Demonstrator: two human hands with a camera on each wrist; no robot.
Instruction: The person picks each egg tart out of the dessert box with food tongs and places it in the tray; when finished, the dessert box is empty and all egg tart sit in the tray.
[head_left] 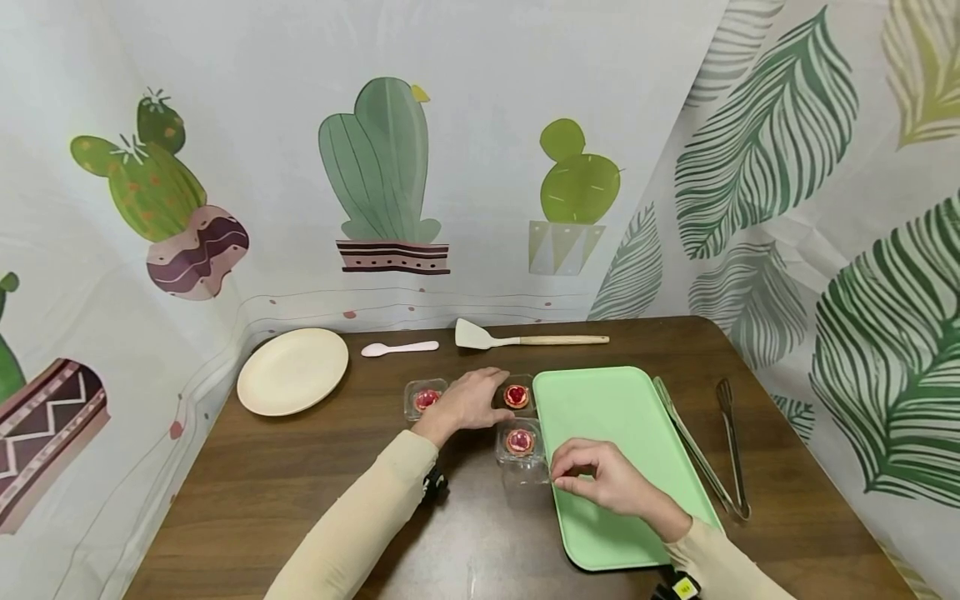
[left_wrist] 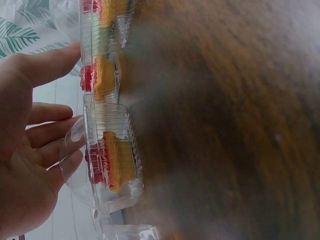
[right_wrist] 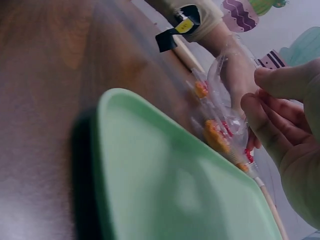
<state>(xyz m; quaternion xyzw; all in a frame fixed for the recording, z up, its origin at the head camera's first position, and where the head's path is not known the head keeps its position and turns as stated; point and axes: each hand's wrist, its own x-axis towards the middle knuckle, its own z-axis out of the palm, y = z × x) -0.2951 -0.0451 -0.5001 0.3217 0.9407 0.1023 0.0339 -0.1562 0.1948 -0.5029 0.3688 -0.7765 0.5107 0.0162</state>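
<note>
Three small fruit tarts with red tops stand in clear plastic boxes left of the green tray: a left tart [head_left: 428,399], a back tart [head_left: 516,396] and a front tart [head_left: 520,442]. My left hand [head_left: 471,400] reaches between the left and back boxes, fingers loosely extended. In the left wrist view its thumb and fingertips touch the clear plastic beside a tart [left_wrist: 114,162]. By the front box, my right hand [head_left: 604,475] pinches the edge of a clear plastic lid [head_left: 524,473] between thumb and fingers, above the tray's left rim.
A green tray [head_left: 630,417] lies beside the boxes, with metal tongs [head_left: 701,454] along its right side. Behind are a white spatula [head_left: 474,335] with wooden handle and a pale pink spoon [head_left: 399,348]. A cream plate [head_left: 292,372] sits at the back left.
</note>
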